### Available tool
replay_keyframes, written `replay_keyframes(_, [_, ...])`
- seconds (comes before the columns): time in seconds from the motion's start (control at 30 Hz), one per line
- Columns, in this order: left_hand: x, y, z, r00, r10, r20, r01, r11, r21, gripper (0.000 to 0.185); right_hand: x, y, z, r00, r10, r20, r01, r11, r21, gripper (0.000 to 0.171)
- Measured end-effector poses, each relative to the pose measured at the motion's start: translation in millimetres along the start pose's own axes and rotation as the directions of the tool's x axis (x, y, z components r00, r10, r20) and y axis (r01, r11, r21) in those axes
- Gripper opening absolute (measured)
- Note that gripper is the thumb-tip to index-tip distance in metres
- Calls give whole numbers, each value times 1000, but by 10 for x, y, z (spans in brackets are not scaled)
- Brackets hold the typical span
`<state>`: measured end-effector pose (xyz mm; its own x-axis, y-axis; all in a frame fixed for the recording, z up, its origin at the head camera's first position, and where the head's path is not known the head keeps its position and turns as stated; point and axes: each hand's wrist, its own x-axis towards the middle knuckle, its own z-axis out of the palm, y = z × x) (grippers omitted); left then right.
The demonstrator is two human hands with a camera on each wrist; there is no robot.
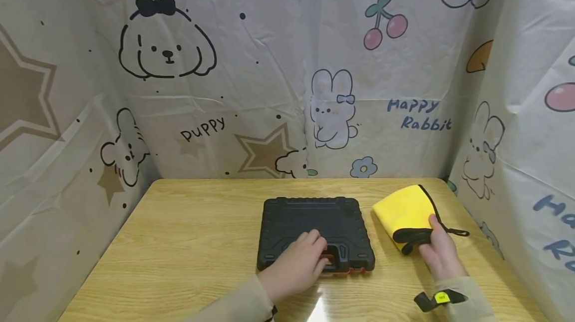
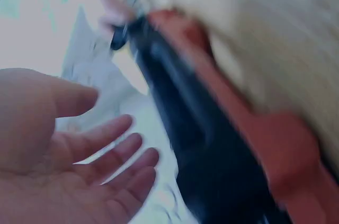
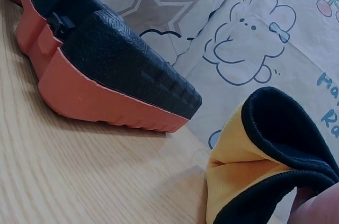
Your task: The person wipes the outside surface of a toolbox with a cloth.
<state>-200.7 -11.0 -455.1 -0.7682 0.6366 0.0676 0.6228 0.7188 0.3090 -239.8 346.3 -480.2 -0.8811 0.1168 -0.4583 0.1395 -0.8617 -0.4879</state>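
A black tool case with an orange-red base (image 1: 314,214) lies flat on the wooden table, its handle side toward me. Over its front edge, near the handle, is my left hand (image 1: 297,264). In the left wrist view that hand (image 2: 79,152) has loosely bent, spread fingers with nothing between them, beside the blurred case (image 2: 185,123). My right hand (image 1: 441,256) grips a folded yellow cloth with black edging (image 1: 406,208) by its near right corner. Close up in the right wrist view, the cloth (image 3: 233,139) bulges in soft folds, and only part of the hand (image 3: 318,208) shows.
Printed fabric (image 1: 251,87) with cartoon figures hangs behind the table and along both sides. The wooden tabletop (image 1: 179,242) extends left of the case. A small black loop (image 1: 460,232) sticks out from the cloth's right corner.
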Motion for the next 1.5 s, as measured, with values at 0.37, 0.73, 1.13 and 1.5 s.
replay_keyframes(0.37, [-122,-837,-216,844,-412,-343,198,834,-516,23,-53,-41,21,1000,-17,14,16,1000,7,67])
replay_keyframes(0.73, [-193,-1297,-105,800,-600,-29,288,425,-858,52,-128,-19,100,998,-53,33,57,993,-108,71])
replay_keyframes(1.13, [-117,-1223,107,804,-590,68,235,212,-949,55,-211,95,419,948,-318,-14,258,792,-553,53])
replay_keyframes(1.5, [-97,-1252,205,816,-573,77,239,214,-947,57,-152,122,1052,889,-353,291,391,255,-885,63])
